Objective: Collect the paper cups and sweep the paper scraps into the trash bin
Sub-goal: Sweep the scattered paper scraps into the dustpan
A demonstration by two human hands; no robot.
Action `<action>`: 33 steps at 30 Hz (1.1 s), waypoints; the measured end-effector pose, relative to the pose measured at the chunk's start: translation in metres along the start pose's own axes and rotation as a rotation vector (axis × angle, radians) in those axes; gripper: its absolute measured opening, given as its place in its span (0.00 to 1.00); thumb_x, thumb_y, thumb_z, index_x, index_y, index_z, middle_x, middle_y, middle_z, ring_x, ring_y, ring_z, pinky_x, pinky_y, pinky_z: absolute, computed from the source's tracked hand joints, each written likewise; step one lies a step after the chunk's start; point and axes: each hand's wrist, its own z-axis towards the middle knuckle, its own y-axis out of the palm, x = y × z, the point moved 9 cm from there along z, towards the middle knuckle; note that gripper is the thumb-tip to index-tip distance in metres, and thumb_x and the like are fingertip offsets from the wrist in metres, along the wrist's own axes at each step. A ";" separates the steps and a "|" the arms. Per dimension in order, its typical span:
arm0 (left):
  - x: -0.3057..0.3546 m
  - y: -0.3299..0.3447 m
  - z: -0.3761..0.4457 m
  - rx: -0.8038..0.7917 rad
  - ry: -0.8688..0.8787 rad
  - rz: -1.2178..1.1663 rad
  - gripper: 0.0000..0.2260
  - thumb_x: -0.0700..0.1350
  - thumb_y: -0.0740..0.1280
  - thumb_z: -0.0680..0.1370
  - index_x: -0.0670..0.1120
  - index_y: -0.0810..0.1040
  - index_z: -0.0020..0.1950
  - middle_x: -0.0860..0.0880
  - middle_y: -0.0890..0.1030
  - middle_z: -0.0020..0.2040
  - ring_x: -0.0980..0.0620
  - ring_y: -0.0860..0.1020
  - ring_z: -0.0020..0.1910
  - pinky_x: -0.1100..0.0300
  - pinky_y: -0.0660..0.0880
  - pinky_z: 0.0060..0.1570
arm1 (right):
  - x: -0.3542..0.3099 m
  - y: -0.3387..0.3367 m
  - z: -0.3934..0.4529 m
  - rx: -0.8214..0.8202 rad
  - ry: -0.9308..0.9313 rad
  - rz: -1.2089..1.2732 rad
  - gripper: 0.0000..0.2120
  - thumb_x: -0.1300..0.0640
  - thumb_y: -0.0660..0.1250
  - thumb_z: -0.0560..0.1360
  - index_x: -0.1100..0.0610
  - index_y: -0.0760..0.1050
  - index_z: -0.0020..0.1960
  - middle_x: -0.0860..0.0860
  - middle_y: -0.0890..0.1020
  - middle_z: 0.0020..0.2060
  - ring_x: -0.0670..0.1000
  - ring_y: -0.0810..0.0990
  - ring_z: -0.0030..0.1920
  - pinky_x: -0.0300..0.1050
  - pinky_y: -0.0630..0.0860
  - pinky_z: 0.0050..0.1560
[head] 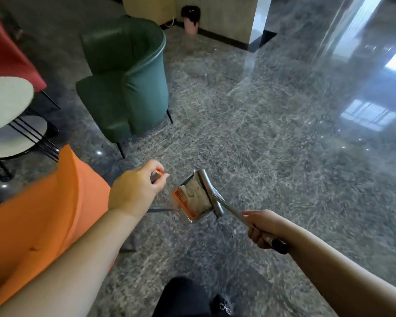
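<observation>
L hand (133,193): grips dustpan handle (157,175), frame center
R hand (262,227): grips broom (209,194) handle
Dustpan (188,202): holds paper scraps (196,193)

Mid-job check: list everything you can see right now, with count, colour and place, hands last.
dustpan: one, orange and clear, centre, holding white paper scraps
broom: one, grey, head against the dustpan
trash bin: one, pink with black liner, far wall
armchair: one, green, left of centre
round table: one, pale, far left
floor: dark marble
left hand: grips the dustpan handle
right hand: grips the broom handle
</observation>
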 end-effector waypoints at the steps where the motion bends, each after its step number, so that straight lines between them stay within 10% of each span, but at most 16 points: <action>1: -0.003 0.005 0.022 0.000 -0.004 -0.001 0.08 0.54 0.72 0.73 0.57 0.73 0.46 0.55 0.80 0.32 0.48 0.78 0.32 0.54 0.76 0.29 | -0.022 -0.003 0.010 0.010 -0.001 -0.009 0.08 0.54 0.56 0.82 0.49 0.73 0.51 0.50 0.68 0.22 0.43 0.64 0.18 0.30 0.60 0.20; 21: -0.034 0.132 0.510 -0.037 0.097 -0.020 0.07 0.54 0.72 0.73 0.54 0.77 0.45 0.50 0.82 0.35 0.42 0.79 0.36 0.54 0.75 0.31 | -0.452 -0.042 0.211 0.016 -0.076 -0.026 0.15 0.65 0.54 0.80 0.54 0.66 0.64 0.48 0.66 0.19 0.42 0.63 0.17 0.29 0.61 0.20; 33: -0.040 0.203 0.788 -0.005 0.027 0.027 0.06 0.53 0.71 0.74 0.52 0.79 0.45 0.49 0.81 0.34 0.40 0.78 0.34 0.54 0.72 0.29 | -0.743 -0.104 0.331 -0.002 -0.064 -0.105 0.12 0.64 0.53 0.81 0.50 0.72 0.50 0.49 0.66 0.19 0.44 0.64 0.17 0.30 0.61 0.21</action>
